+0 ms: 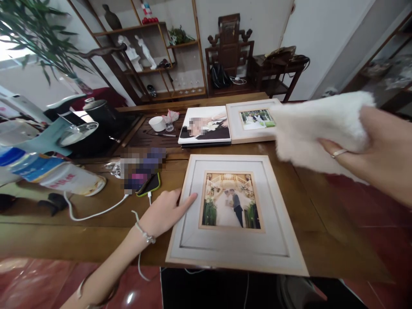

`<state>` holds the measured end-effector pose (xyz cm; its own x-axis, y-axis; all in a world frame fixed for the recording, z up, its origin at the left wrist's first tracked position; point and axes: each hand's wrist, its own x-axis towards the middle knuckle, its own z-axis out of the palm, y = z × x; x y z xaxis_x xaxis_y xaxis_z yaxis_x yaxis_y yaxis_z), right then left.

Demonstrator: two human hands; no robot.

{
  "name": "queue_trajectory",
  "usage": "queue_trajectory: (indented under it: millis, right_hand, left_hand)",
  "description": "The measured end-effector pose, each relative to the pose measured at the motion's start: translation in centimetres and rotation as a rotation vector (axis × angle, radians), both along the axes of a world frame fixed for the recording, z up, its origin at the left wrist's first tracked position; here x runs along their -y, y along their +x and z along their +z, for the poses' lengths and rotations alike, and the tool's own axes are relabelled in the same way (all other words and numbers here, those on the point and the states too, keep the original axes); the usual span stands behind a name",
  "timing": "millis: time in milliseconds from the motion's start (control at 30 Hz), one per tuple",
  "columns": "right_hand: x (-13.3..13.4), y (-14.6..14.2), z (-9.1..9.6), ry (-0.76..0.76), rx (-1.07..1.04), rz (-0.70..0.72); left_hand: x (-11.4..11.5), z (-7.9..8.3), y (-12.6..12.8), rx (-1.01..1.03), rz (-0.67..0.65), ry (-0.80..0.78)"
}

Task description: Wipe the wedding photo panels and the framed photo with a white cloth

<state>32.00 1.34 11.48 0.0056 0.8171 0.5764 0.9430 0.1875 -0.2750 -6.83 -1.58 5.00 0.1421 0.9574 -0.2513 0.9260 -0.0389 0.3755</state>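
Observation:
A picture frame [231, 246] with a pale mat and a wedding photo lies flat near the table's front edge. My left hand [161, 214] grips its left edge, one digit stretched over the top and the other fingers partly hidden at the side. To the right, my right hand [370, 146] is raised and closed around a fluffy white cloth [318, 126], which is blurred and hangs to the left, apart from the near frame. Behind lie a second framed photo [233, 124] and a white-edged photo album or panel [206, 135], side by side.
At the left are a bottle with a blue cap [69, 174], a phone [151, 185] on a white cable and a black pot [99, 113]. A white cup [157, 123] sits on the tea tray [144, 139]. Beyond the wooden table [309, 206] stands a carved chair [230, 51].

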Motion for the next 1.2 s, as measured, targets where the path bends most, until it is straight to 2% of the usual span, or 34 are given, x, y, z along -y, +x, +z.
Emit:
queue_trajectory:
  millis: [67, 133, 200, 267, 367, 467, 567, 633, 700, 767, 900, 1033, 1200]
  right_hand:
    - [1.1, -0.9, -0.3, 0.175, 0.278, 0.086]
    - [1.9, -1.7, -1.4, 0.242, 0.458, 0.254]
    - [2.1, -2.2, -3.0, 0.227, 0.511, 0.416]
    - [1.8, -2.3, -4.4, 0.146, 0.475, 0.491]
    - [1.1, -1.9, -5.2, 0.065, 0.348, 0.368]
    - [0.9, -1.4, -4.9, 0.112, 0.271, 0.241]
    - [1.4, -2.1, -5.4, 0.114, 0.267, 0.367]
    - [1.8, -3.1, -6.4, 0.035, 0.297, 0.489]
    - [1.9, -4.1, -7.6, -0.076, 0.323, 0.547]
    - [1.6, -4.9, -8.5, -0.16, 0.315, 0.542]
    - [0.2, -5.4, -9.4, -0.198, 0.268, 0.473]
    - [-0.7, -5.7, -9.6, -0.194, 0.27, 0.453]
    - [-1.0, -6.3, -10.2, -0.155, 0.248, 0.449]
  left_hand:
    - [-0.4, -0.5, 0.6, -0.05, 0.03, 0.075]
    - [-0.9, -1.2, 1.1, -0.02, 0.029, 0.217]
    - [-1.6, -2.0, 1.6, 0.076, -0.041, 0.383]
    - [-2.2, -2.8, 1.8, 0.198, -0.153, 0.473]
    - [-3.0, -3.4, 2.0, 0.285, -0.246, 0.499]
    - [-3.5, -3.6, 2.3, 0.342, -0.292, 0.506]
    - [-4.1, -3.9, 2.7, 0.391, -0.267, 0.544]
    - [-4.6, -4.0, 2.8, 0.418, -0.243, 0.567]
    - [-4.8, -4.0, 2.7, 0.436, -0.252, 0.562]
    - [-4.8, -3.6, 2.5, 0.45, -0.291, 0.537]
    - [-3.8, -2.9, 2.2, 0.472, -0.359, 0.486]
    - [-2.9, -2.7, 2.5, 0.469, -0.335, 0.455]
    - [-2.7, -2.7, 2.6, 0.464, -0.274, 0.493]
